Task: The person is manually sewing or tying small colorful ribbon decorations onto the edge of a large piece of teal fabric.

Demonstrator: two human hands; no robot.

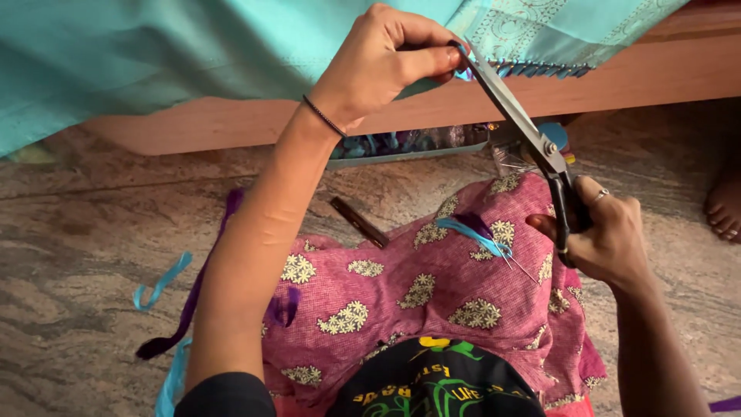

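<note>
My left hand (386,62) pinches the fringed edge of a turquoise cloth (154,54) that hangs over a wooden ledge (231,123). My right hand (606,232) grips the black handles of long steel scissors (513,112). The blades reach up to the spot where my left fingers hold blue and purple threads. A row of small dark tassels (544,69) runs along the cloth's edge to the right of the blades.
Pink patterned fabric (401,286) covers my lap, with a blue and purple thread bundle and needles (482,235) on it. Blue and purple ribbon scraps (162,282) lie on the stone floor. A tray of threads (401,147) sits under the ledge. Another person's foot (725,205) is at right.
</note>
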